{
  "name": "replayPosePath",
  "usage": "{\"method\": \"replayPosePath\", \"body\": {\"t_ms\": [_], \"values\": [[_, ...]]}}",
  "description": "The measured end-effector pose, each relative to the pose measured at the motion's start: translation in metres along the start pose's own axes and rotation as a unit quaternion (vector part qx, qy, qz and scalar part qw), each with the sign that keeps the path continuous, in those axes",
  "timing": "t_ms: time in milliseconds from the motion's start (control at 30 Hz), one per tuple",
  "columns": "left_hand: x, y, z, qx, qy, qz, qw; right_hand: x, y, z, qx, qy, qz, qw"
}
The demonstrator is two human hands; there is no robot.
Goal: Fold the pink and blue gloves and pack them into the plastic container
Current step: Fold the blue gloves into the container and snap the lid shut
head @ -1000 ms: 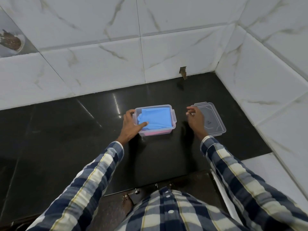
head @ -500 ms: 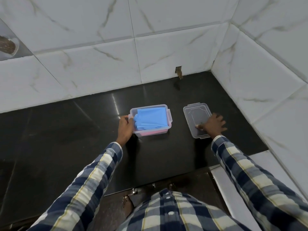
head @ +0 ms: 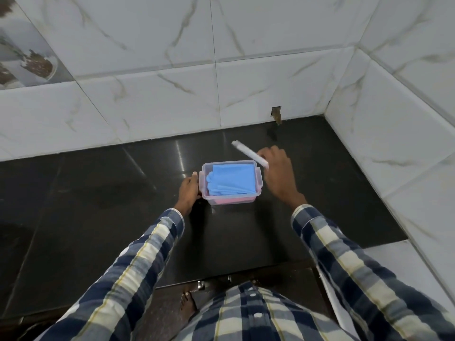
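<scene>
The clear plastic container (head: 258,182) stands on the black counter. Folded blue gloves (head: 232,179) fill its top. Beneath them, pink gloves (head: 234,200) show through the front wall. My left hand (head: 188,191) grips the container's left side. My right hand (head: 278,172) holds the clear lid (head: 248,153) in the air, tilted on edge, just above the container's far right corner.
The black counter (head: 98,205) meets white marble-tiled walls at the back and right. A small brown notch (head: 276,114) sits at the back wall's base. The counter's front edge runs just ahead of my body, with a white ledge (head: 398,262) at the right.
My right hand picked the lid up off the counter at the right and carried it left, over the container. My left hand stayed on the container's left side.
</scene>
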State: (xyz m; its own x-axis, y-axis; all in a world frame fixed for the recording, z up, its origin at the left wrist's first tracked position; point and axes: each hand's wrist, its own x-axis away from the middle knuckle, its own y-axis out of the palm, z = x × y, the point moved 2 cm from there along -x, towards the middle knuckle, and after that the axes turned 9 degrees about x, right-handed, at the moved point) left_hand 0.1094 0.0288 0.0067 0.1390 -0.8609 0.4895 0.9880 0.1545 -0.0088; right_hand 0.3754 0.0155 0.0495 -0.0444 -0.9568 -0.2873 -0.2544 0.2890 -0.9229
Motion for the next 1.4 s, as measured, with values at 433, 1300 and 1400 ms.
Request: {"method": "replayPosePath", "body": {"t_ms": [433,1300,1400], "values": [[-0.001,-0.011,0.03,-0.023,0.05,-0.052,0.997,0.043,0.042,-0.04,0.018,-0.15,-0.112,0.982],[-0.025,-0.017,0.03,-0.168,0.071,-0.128,0.975,0.043,0.054,-0.055,-0.08,-0.022,-0.109,0.991],[-0.028,-0.014,0.035,-0.175,0.048,-0.134,0.974,0.037,0.051,-0.052,-0.064,-0.029,-0.148,0.986]]}}
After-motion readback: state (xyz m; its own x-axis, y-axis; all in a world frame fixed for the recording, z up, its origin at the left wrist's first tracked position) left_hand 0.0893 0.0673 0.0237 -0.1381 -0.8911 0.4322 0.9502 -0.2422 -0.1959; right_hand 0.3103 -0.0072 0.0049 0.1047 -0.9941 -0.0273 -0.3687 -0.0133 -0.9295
